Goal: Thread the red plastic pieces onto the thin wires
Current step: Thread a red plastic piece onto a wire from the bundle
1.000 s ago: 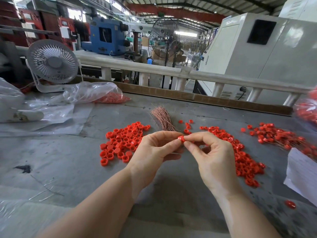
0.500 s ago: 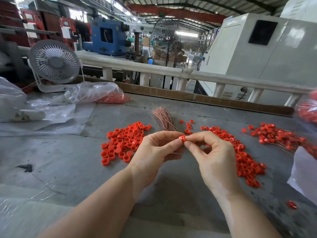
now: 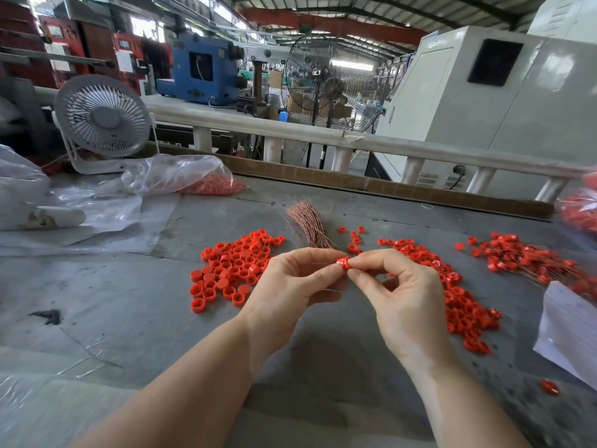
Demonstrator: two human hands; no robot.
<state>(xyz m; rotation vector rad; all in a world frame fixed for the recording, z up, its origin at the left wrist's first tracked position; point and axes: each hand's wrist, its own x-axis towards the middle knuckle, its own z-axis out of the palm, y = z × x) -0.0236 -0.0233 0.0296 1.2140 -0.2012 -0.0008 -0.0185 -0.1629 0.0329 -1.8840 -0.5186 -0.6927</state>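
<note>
A small red plastic piece (image 3: 343,264) is pinched between the fingertips of my left hand (image 3: 292,286) and my right hand (image 3: 400,297), just above the grey table. Any wire at the piece is too thin to make out. Behind my hands lies a bundle of thin copper-coloured wires (image 3: 308,223). One heap of loose red pieces (image 3: 231,268) lies to the left of my hands, another heap (image 3: 458,295) to the right. Far right lies a pile of red pieces with wires through them (image 3: 529,261).
A white desk fan (image 3: 101,121) and plastic bags (image 3: 168,176), one holding red pieces, sit at the back left. White paper (image 3: 568,328) lies at the right edge, a lone red piece (image 3: 549,387) near it. A white railing (image 3: 323,134) runs behind the table.
Both hands stay together pinching the red piece; the fingers shifted only slightly. The view moved a little.
</note>
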